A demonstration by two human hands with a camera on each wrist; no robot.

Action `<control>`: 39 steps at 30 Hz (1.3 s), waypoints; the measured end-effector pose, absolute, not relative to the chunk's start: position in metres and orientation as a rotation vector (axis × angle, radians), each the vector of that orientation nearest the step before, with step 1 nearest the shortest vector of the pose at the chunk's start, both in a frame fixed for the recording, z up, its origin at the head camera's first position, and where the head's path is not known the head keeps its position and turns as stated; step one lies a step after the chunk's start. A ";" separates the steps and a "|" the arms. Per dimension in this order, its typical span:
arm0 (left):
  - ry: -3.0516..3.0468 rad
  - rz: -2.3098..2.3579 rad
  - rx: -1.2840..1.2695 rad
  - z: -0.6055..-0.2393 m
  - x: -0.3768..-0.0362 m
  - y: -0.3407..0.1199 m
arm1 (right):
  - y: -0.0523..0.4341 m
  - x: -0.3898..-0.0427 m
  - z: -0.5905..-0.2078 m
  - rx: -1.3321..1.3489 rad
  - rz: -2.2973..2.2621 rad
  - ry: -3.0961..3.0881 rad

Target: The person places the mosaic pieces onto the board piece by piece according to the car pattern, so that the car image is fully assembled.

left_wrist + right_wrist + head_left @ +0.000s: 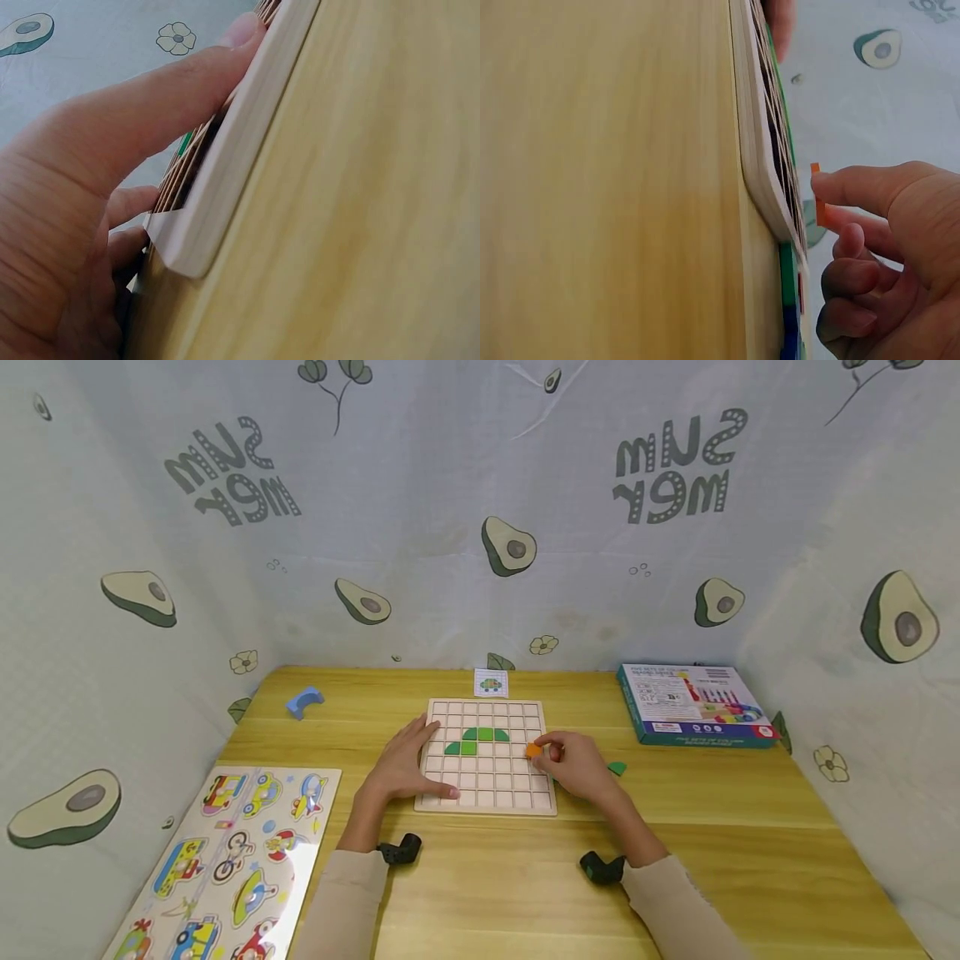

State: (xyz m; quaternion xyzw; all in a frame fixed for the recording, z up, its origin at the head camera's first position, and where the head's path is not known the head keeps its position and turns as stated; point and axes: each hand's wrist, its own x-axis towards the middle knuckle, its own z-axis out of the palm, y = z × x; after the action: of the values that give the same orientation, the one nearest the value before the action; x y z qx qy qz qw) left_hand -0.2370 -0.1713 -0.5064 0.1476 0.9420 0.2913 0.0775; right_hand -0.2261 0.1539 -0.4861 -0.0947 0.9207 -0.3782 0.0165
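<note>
A square wooden grid board (491, 799) lies on the table, with green square tiles (486, 734) and curved green pieces (501, 737) set in its cells. My left hand (401, 766) rests at the board's left edge, fingers along the side and thumb (225, 64) lying over the near part. Between thumb and forefinger my right hand (576, 766) pinches a small orange tile (820, 202), held above the board's right edge. Beside that hand, a green piece (617, 768) lies on the table. Behind the board is a small card (491, 682) with a green picture on a grid.
At the left front lies a vehicle puzzle board (251, 852). A blue arch block (304, 702) sits at the back left of the wooden table (480, 885). The back right holds a flat printed box (693, 706). Patterned cloth (450, 552) hangs around the table.
</note>
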 end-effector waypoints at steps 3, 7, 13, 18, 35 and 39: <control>2.824 0.877 0.445 -0.506 -0.237 -0.171 | 0.143 -0.227 -0.487 -0.308 -1.188 2.845; 2.823 0.886 0.451 -0.507 -0.237 -0.172 | 0.131 -0.229 -0.487 -0.342 -1.194 2.821; 2.815 0.908 0.446 -0.507 -0.236 -0.172 | 0.116 -0.235 -0.486 -0.406 -1.184 2.786; 2.818 0.903 0.427 -0.507 -0.236 -0.173 | 0.104 -0.242 -0.487 -0.450 -1.147 2.775; 2.825 0.899 0.431 -0.508 -0.237 -0.172 | 0.086 -0.245 -0.485 -0.441 -1.090 2.792; 2.827 0.888 0.432 -0.508 -0.238 -0.172 | 0.086 -0.247 -0.486 -0.414 -1.082 2.801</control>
State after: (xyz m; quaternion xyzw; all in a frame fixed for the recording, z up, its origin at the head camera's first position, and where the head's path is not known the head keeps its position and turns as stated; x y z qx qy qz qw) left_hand -0.2382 -0.1715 -0.5081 0.1440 0.9414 0.2959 0.0736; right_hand -0.2466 0.0859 -0.4856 -0.1364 0.9227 -0.3563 0.0553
